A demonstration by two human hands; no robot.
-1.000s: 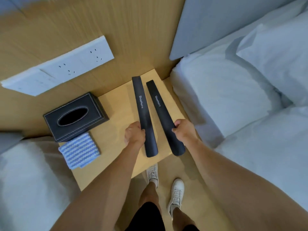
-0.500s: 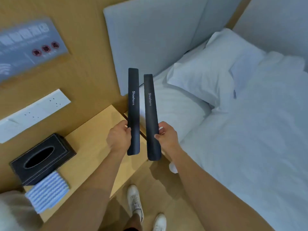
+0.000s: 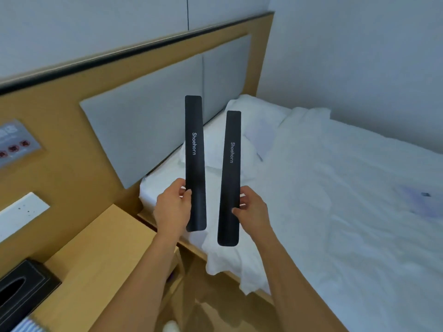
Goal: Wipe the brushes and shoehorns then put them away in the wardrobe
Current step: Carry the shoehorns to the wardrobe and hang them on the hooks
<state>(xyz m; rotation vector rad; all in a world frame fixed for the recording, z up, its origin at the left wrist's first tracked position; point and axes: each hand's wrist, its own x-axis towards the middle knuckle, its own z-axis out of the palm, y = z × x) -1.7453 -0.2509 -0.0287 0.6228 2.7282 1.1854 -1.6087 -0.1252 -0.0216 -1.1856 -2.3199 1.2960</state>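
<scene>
Two long black shoehorns, each printed "Shoehorn", stand nearly upright in the air over the bed's edge. My left hand grips the left shoehorn near its lower end. My right hand grips the right shoehorn the same way. The two shoehorns are apart and roughly parallel. A corner of the blue-and-white striped cloth shows at the bottom left. No brushes and no wardrobe are in view.
A wooden bedside table lies at the lower left with a black tissue box on it. A bed with white linen and a pillow fills the right. A padded headboard and socket plate are behind.
Both hands have lifted the shoehorns off the bedside table and raised them upright. The view has swung up and to the right, from the table toward the bed.
</scene>
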